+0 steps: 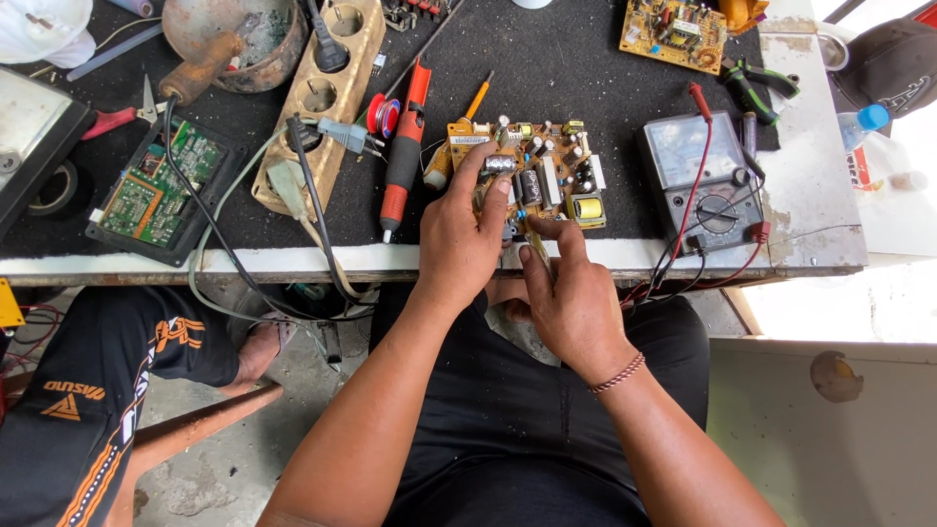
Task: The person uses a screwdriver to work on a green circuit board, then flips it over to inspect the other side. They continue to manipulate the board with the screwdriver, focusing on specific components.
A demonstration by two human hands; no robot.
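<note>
Left hand (461,239) grips the tan circuit board (527,176) at its near-left edge, thumb pressed on top, fingers curled beneath; the board sits tilted at the front edge of the black-topped table (586,78), crowded with dark capacitors, a yellow-wound coil and a silver cylinder; right hand (571,293) is pinched together at the board's lower edge, though what its fingertips hold is too small to tell; a braided band circles that wrist; both forearms rise from the lap. A grey multimeter (698,181) with red leads lies just right; a red soldering tool (405,146) lies left; a green circuit board (156,190) rests further left.
</note>
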